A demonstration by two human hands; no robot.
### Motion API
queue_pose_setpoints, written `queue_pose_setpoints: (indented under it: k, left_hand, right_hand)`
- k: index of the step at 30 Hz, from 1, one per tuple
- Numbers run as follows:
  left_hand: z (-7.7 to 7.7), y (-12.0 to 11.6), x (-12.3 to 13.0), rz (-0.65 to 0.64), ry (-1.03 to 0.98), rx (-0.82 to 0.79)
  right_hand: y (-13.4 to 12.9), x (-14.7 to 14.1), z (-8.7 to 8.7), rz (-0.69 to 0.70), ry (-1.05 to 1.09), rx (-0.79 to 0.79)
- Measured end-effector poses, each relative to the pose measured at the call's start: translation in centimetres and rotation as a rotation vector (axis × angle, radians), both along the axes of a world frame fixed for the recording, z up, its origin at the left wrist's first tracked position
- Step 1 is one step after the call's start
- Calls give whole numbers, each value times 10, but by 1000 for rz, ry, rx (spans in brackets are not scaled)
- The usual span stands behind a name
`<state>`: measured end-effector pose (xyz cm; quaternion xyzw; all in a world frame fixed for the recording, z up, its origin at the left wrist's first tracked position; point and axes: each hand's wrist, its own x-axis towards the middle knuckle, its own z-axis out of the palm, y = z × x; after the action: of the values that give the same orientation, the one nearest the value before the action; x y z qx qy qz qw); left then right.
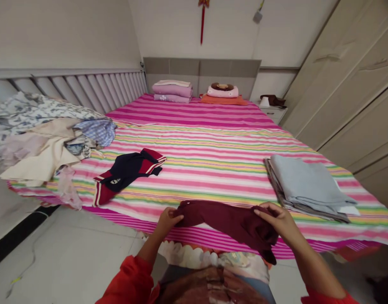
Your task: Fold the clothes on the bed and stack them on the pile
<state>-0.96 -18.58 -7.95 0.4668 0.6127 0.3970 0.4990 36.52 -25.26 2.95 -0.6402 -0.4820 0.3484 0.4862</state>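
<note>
A maroon garment [225, 217] stretches sideways between my two hands at the bed's near edge. My left hand [168, 219] pinches its left end between thumb and fingers. At the other end my right hand [274, 217] grips it near the upper corner, and a bunched part hangs down below that hand. What kind of garment it is I cannot tell. Beyond my left hand, a navy and red garment [129, 171] with cream stripes lies loosely on the striped bedsheet [206, 169]. To the right of my right hand sits a stack of folded grey-blue clothes [308, 181].
Crumpled clothes [51, 139] heap over the bed's left side, against a white railing [95, 88]. Folded purple bedding [173, 90] and a pink pillow [222, 91] rest by the headboard [200, 71]. A nightstand [273, 113] and wardrobe [346, 84] stand at right.
</note>
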Motion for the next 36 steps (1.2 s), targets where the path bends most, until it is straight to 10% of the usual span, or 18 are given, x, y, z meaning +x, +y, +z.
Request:
queue_pose_setpoints:
  k: [7, 13, 19, 26, 36]
  left_hand:
    - [33, -32, -33, -449, 57, 99]
    - [30, -61, -52, -634, 192, -207]
    - [28, -31, -24, -386, 233, 172]
    - [11, -9, -11, -620, 376, 203]
    - [32, 49, 8, -786, 484, 384]
  right_hand:
    - [-31, 15, 16, 5, 70, -239]
    - [-58, 12, 9, 138, 144, -435]
    - [-56, 10, 8, 133, 146, -398]
    - [-62, 10, 9, 155, 134, -399]
    - [-63, 11, 9, 209, 134, -393]
